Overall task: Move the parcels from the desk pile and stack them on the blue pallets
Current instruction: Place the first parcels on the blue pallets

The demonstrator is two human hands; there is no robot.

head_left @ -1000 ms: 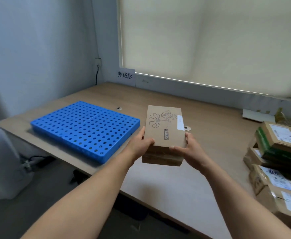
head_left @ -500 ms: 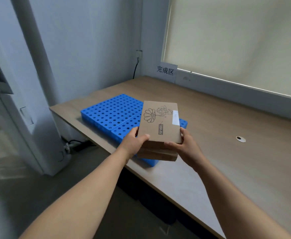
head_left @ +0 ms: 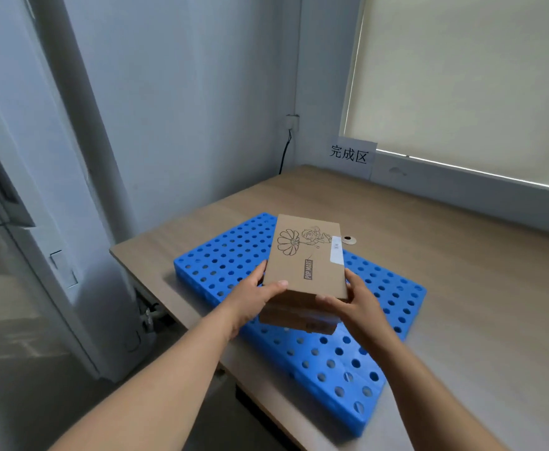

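Two bare hands are gripping a flat brown cardboard parcel (head_left: 307, 255) above a blue perforated plastic pallet (head_left: 348, 356), which is lying on the wood-grain bench (head_left: 481, 249). The left hand (head_left: 253, 296) is closing around the parcel's near left corner, thumb lying on the top face and the other fingers tucked underneath, out of sight. The right hand (head_left: 356, 302) is wrapping the near right corner, its fingers (head_left: 326, 299) curling across the front edge.

Printed on the parcel's top face is a line drawing of a large daisy beside a small cartoon figure, and below it a tag-shaped mark reading "POP MART". A white sticker is running along the right edge; its print is too small to read. Beneath the top face the near side is showing layered cardboard, blurred, so whether this is one parcel or two stacked together is hard to tell. Whether the parcel's underside is touching the pallet cannot be told either.

A white paper sign (head_left: 351, 154) with the black characters "完成区" is hanging on the window frame below a cream roller blind (head_left: 478, 76). A small round metal grommet (head_left: 348, 239) is peeking out just behind the parcel's far right corner.
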